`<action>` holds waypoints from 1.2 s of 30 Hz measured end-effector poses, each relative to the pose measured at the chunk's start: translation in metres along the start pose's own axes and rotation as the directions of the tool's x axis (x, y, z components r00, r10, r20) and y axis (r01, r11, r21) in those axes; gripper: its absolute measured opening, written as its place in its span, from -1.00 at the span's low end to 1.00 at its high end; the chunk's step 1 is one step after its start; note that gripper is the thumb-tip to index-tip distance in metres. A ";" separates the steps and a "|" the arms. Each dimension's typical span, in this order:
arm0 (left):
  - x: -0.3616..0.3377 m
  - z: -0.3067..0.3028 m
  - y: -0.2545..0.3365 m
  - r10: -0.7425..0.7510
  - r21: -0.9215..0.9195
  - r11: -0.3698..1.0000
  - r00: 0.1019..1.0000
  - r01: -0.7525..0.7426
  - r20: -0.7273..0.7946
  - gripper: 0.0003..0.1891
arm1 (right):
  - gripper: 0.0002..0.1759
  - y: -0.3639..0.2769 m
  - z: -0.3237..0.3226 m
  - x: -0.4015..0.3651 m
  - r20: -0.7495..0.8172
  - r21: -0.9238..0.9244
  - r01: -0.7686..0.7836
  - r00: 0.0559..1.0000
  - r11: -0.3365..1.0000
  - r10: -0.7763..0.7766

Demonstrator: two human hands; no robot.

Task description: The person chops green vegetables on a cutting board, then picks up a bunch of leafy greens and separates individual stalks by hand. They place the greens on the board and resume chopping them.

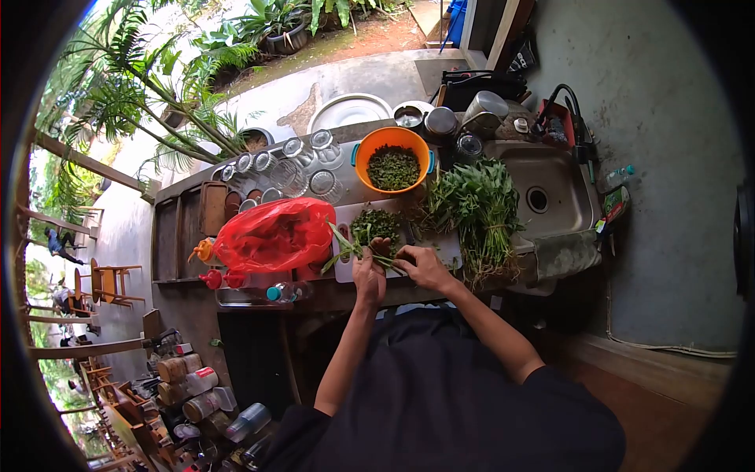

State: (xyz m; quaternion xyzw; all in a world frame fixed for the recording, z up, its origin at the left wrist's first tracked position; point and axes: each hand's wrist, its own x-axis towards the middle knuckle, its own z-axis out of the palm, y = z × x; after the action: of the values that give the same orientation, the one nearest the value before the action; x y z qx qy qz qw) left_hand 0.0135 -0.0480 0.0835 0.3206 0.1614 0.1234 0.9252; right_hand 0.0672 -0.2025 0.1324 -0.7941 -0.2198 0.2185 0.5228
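Kitchen open to a garden

A metal sink (568,187), drinking glasses (324,186), a cutting board (448,248) and an orange tub (385,137) of chopped greens (393,167) on the table (334,294) marked a kitchen. Palm leaves (126,71) and a potted plant (287,39) grew outside; wooden chairs (97,279) stood at left.

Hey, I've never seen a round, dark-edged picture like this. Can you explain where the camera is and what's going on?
There's no machine here, just a person's bare hands. One camera, worn on the head, looks forward and down, so the arms reach up from the bottom. The left hand and right hand hold a leafy green sprig over a white cutting board with chopped greens. Beyond is an orange basin of more cut greens; to the right, a large leafy bunch beside a sink; to the left, a red plastic bag.
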 end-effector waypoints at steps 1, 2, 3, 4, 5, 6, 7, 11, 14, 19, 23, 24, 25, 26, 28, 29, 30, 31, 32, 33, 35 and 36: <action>-0.001 -0.002 0.001 -0.023 -0.011 1.000 0.997 0.023 0.071 -0.64 | -0.77 0.004 0.003 0.000 -0.023 -0.040 0.055 0.998 0.998 -0.056; -0.001 -0.004 0.000 -0.023 -0.010 1.000 0.997 0.024 0.070 -0.64 | -0.77 0.008 0.003 0.000 -0.022 -0.039 0.054 0.998 0.998 -0.055; -0.004 0.002 0.002 0.016 -0.007 1.000 1.000 -0.015 0.022 -0.64 | -0.76 0.007 0.002 -0.001 0.024 0.007 -0.021 0.999 1.000 0.021; -0.005 0.007 0.004 0.053 -0.004 0.999 0.998 -0.053 -0.026 -0.63 | -0.75 0.006 0.001 -0.001 0.073 0.048 -0.100 0.993 0.994 0.096; -0.005 0.007 0.004 0.052 -0.004 0.999 0.998 -0.052 -0.026 -0.63 | -0.75 0.006 0.000 -0.002 0.073 0.048 -0.101 0.993 0.994 0.098; -0.006 0.006 0.005 0.094 -0.017 0.995 0.996 -0.094 0.000 -0.63 | -0.74 0.005 0.000 -0.003 0.106 0.100 -0.131 0.987 0.986 0.120; -0.006 0.005 0.005 0.137 -0.031 0.990 0.990 -0.136 0.026 -0.63 | -0.73 0.004 0.001 -0.004 0.140 0.150 -0.161 0.980 0.975 0.140; -0.006 0.000 0.002 0.139 -0.056 0.989 0.989 -0.136 0.054 -0.57 | -0.74 0.002 0.008 -0.008 0.222 0.408 -0.320 0.943 0.855 0.247; -0.001 -0.015 -0.003 0.134 -0.025 0.991 0.988 -0.133 0.072 -0.64 | -0.77 0.005 0.010 -0.006 0.246 0.460 -0.323 0.941 0.827 0.231; -0.010 0.012 0.018 -0.077 -0.006 0.997 0.993 0.078 0.091 -0.59 | -0.76 0.016 0.005 0.006 0.073 0.480 -0.290 0.954 0.828 0.292; -0.013 0.006 0.015 -0.106 0.033 0.994 0.986 0.102 0.132 -0.56 | -0.76 0.021 0.004 0.008 0.088 0.520 -0.295 0.952 0.802 0.293; -0.014 0.007 0.014 -0.089 0.074 0.994 0.988 0.081 0.124 -0.56 | -0.74 0.016 0.005 0.006 0.016 0.492 -0.256 0.958 0.832 0.286; -0.015 0.009 0.012 -0.072 0.114 0.992 0.991 0.059 0.116 -0.56 | -0.72 0.012 0.007 0.004 -0.056 0.459 -0.218 0.960 0.861 0.274; -0.015 0.011 0.011 -0.071 0.114 0.992 0.991 0.057 0.115 -0.56 | -0.72 0.011 0.011 0.002 -0.055 0.459 -0.218 0.961 0.861 0.272; -0.016 0.015 0.009 -0.013 0.104 0.995 1.000 0.013 0.003 -0.56 | -0.62 0.005 0.018 -0.004 -0.379 0.032 -0.057 0.923 0.998 0.065; -0.017 0.017 0.009 -0.015 0.104 0.994 1.000 0.015 0.004 -0.56 | -0.62 0.003 0.018 -0.005 -0.380 0.032 -0.058 0.923 0.998 0.066; -0.018 0.017 0.008 -0.017 0.132 0.991 1.000 0.016 0.002 -0.56 | -0.61 -0.009 0.013 -0.009 -0.405 -0.196 0.062 0.904 0.979 -0.139; -0.019 0.018 0.008 -0.018 0.159 0.987 1.000 0.018 0.000 -0.56 | -0.60 -0.016 0.011 -0.010 -0.382 -0.418 0.167 0.860 0.893 -0.339; -0.019 0.017 0.007 -0.021 0.159 0.987 1.000 0.021 0.000 -0.56 | -0.60 -0.015 0.012 -0.009 -0.383 -0.418 0.164 0.860 0.894 -0.337; -0.017 0.014 0.005 -0.055 0.183 0.982 0.998 0.049 0.028 -0.56 | -0.64 -0.012 0.014 -0.006 -0.310 -0.385 0.174 0.901 0.906 -0.304; -0.015 0.009 0.000 -0.089 0.210 0.975 0.994 0.075 0.056 -0.56 | -0.67 -0.008 0.018 -0.001 -0.234 -0.351 0.182 0.933 0.919 -0.274; -0.015 0.009 -0.002 -0.083 0.217 0.974 0.995 0.071 0.050 -0.56 | -0.71 -0.007 0.019 0.000 -0.227 -0.322 0.166 0.942 0.932 -0.246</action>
State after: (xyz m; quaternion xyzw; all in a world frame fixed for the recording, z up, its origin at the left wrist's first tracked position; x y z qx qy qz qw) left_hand 0.0037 -0.0599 0.0921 0.4155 0.1589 0.0599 0.8936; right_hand 0.0556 -0.1857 0.1324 -0.8581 -0.2616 0.0190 0.4415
